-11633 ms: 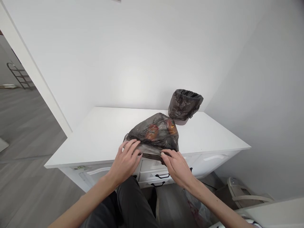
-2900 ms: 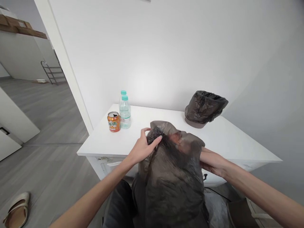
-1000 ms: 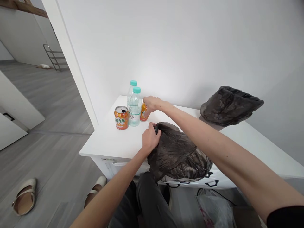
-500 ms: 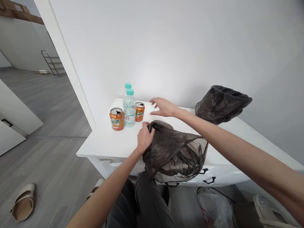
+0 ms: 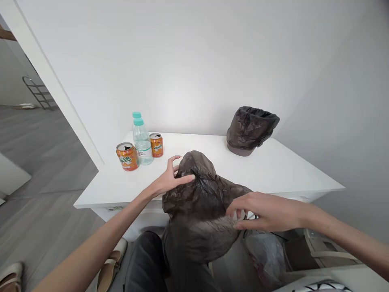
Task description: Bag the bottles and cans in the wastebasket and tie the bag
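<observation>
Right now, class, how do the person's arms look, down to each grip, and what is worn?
The left forearm and right forearm are slender and bare where they show: no sleeve, watch or bracelet in view. The left grip and right grip are ungloved human hands, with no rings visible.

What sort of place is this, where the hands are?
It looks like an indoor room, perhaps in a home or office: there's a smooth white wall, a white, flat-topped cabinet and a grey, wood-look floor.
</observation>
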Demonstrator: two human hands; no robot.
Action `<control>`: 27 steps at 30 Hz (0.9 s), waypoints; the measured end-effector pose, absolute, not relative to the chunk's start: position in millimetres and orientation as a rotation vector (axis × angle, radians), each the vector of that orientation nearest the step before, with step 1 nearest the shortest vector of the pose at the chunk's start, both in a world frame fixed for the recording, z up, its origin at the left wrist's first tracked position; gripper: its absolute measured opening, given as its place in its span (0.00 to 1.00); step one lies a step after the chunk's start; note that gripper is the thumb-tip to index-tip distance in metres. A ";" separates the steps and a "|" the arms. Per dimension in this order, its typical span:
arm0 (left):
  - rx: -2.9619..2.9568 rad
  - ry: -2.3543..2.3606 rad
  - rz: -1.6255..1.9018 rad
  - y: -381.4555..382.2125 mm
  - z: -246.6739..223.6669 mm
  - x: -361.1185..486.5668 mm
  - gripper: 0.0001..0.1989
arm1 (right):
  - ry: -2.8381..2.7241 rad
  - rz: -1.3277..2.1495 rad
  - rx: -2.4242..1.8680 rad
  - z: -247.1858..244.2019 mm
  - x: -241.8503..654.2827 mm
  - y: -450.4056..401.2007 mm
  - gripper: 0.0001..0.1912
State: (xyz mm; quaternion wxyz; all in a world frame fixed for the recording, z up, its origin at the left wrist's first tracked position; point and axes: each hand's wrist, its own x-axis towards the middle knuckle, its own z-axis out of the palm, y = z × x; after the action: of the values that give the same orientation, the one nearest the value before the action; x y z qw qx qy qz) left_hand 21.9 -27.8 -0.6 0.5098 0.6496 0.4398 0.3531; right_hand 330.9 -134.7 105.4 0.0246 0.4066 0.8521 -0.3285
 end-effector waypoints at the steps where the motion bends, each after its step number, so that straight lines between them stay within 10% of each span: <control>1: 1.530 1.108 0.793 -28.9 6.6 22.1 0.52 | 2.637 -1.035 1.281 103.9 340.6 -136.6 0.16; 12: 1.357 1.194 0.507 -5.8 32.8 48.4 0.29 | 2.481 -0.760 1.926 18.0 375.1 -66.1 0.32; 18: 1.568 1.146 0.562 -21.6 57.7 29.4 0.30 | 2.487 -0.787 1.914 50.0 385.2 -78.6 0.16; 27: 1.665 1.131 0.483 -39.3 103.3 14.3 0.27 | 2.815 -1.008 2.303 129.3 447.5 -50.1 0.28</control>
State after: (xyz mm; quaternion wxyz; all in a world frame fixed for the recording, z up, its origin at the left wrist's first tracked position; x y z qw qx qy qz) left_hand 14.3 -39.3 103.3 0.5107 0.6916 0.4697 0.2007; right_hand 447.5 -50.1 129.3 -0.3112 0.5799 0.7089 -0.2537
